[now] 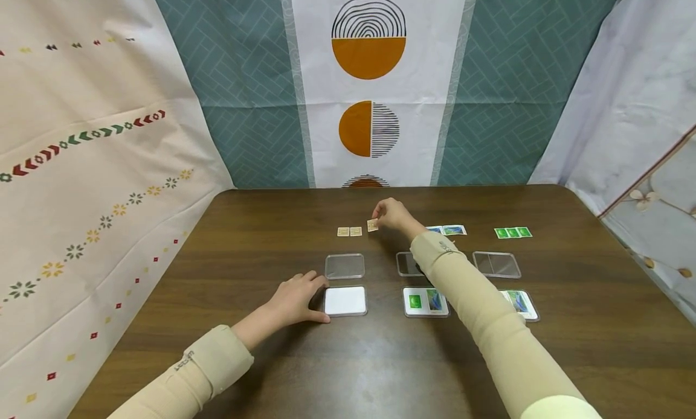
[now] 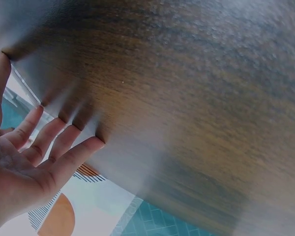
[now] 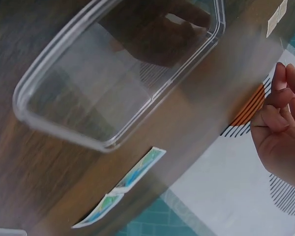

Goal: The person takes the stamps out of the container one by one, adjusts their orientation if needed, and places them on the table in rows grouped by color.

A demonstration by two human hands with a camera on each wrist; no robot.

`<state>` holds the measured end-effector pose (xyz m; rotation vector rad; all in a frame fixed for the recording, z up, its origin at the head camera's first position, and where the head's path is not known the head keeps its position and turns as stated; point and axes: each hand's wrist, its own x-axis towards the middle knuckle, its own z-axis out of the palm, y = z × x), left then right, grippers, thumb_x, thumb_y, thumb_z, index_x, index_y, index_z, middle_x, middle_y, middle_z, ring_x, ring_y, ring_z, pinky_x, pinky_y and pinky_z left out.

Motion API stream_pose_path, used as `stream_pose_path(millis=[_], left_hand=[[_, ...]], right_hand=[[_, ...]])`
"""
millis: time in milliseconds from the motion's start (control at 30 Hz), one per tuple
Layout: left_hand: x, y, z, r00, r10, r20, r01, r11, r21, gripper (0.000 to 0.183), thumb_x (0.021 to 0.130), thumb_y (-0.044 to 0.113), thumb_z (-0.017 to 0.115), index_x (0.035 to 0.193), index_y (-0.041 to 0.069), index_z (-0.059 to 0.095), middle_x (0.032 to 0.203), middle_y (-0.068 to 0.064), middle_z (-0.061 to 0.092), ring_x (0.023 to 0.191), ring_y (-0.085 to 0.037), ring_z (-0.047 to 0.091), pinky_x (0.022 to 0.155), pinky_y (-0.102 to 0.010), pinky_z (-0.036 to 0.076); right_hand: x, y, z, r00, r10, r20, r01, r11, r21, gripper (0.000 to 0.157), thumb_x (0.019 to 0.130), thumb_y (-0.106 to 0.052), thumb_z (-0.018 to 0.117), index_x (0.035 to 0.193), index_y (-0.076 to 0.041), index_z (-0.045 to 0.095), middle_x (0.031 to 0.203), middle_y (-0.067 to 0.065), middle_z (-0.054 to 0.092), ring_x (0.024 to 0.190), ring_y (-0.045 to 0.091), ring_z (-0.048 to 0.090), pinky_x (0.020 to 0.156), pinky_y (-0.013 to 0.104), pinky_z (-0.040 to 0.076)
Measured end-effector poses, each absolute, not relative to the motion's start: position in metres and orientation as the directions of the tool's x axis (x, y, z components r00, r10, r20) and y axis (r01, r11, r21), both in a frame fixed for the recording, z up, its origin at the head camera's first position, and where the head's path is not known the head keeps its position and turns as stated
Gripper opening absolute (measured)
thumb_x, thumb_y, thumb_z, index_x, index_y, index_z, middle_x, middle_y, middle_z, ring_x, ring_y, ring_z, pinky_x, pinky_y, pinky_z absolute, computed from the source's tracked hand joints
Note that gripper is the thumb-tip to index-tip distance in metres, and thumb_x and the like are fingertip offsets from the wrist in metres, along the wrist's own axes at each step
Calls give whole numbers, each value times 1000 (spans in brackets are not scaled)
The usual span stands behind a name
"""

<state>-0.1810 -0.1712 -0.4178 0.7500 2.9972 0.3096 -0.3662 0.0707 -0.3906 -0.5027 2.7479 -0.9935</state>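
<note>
Near the back of the table, my right hand [image 1: 396, 215] pinches a small tan stamp [image 1: 372, 225] between thumb and fingers. The stamp is tilted above the tabletop. Just left of it lie two more tan stamps [image 1: 350, 232]. My left hand [image 1: 296, 298] is spread at the left side of a clear case with a white insert [image 1: 345, 301], thumb near its front corner and index finger near its back corner. In the left wrist view the fingers [image 2: 69, 160] are extended, their tips against the table. A clear lid [image 1: 345, 266] lies behind that case.
Two more clear lids, the middle lid [image 1: 409, 264] and the right lid [image 1: 496, 264], lie in the same row. Before them are a case with two stamps [image 1: 426, 302] and another case [image 1: 519, 304], partly behind my right sleeve. Blue stamps [image 1: 454, 230] and green stamps [image 1: 513, 232] lie farther back.
</note>
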Motion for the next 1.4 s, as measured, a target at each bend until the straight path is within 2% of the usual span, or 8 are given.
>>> stream_pose_path(millis=[67, 200, 300, 367, 467, 600, 900, 1400], left_hand=[[-181, -172, -418, -885, 465, 14, 458, 866, 201, 65, 64, 47, 82, 114, 11, 61, 102, -7, 60, 90, -28, 59, 70, -47, 50], [-181, -172, -418, -888, 460, 9, 452, 868, 205, 65, 65, 47, 82, 114, 11, 61, 104, -7, 60, 91, -29, 59, 71, -47, 51], [-181, -171, -418, -888, 460, 4, 451, 868, 208, 65, 65, 47, 82, 115, 10, 61, 104, -8, 60, 91, -29, 59, 71, -47, 51], [-180, -171, -417, -888, 460, 6, 451, 868, 207, 65, 65, 46, 82, 114, 10, 61, 103, -8, 60, 90, -29, 59, 71, -47, 50], [-181, -170, -416, -886, 463, 8, 455, 867, 202, 64, 65, 46, 82, 114, 10, 61, 102, -8, 60, 89, -28, 59, 70, -47, 50], [-181, -170, -415, -884, 467, 10, 459, 865, 204, 64, 65, 46, 82, 114, 10, 61, 102, -8, 60, 88, -28, 59, 69, -46, 50], [-180, -172, -417, -887, 462, 7, 453, 867, 209, 65, 65, 46, 82, 115, 10, 61, 101, -7, 60, 90, -29, 59, 70, -47, 51], [-180, -171, -416, -887, 461, 13, 454, 868, 203, 65, 65, 46, 82, 115, 10, 61, 103, -7, 61, 91, -30, 60, 71, -48, 51]], right_hand=[[-379, 68, -401, -927, -368, -71, -241, 730, -639, 11, 77, -5, 72, 86, -2, 67, 75, 11, 72, 77, 24, 67, 79, 33, 49], [-442, 72, -472, -911, -412, 14, -330, 709, -623, 10, 72, -12, 76, 78, -14, 67, 67, 3, 69, 67, 21, 63, 68, 32, 46], [-462, 71, -496, -916, -401, 24, -337, 733, -591, 12, 71, -14, 77, 75, -17, 66, 64, 0, 67, 65, 20, 60, 65, 34, 44], [-440, 63, -475, -935, -355, -21, -280, 772, -571, 10, 73, -12, 75, 78, -13, 66, 67, 3, 67, 71, 23, 61, 69, 37, 45], [-383, 52, -416, -952, -282, -117, -178, 824, -538, 10, 80, -8, 71, 85, -4, 65, 74, 7, 68, 81, 27, 62, 81, 40, 46], [-338, 46, -379, -960, -258, -110, -165, 835, -524, 7, 85, -5, 64, 89, 0, 62, 72, 3, 61, 81, 25, 59, 78, 35, 45], [-360, 39, -403, -972, -201, -119, -121, 868, -481, 6, 82, -6, 65, 87, -7, 62, 101, 12, 66, 87, 26, 58, 78, 40, 47], [-360, 36, -404, -978, -175, -113, -106, 884, -456, 8, 81, -3, 63, 80, -10, 59, 94, 9, 65, 83, 24, 57, 69, 36, 44]])
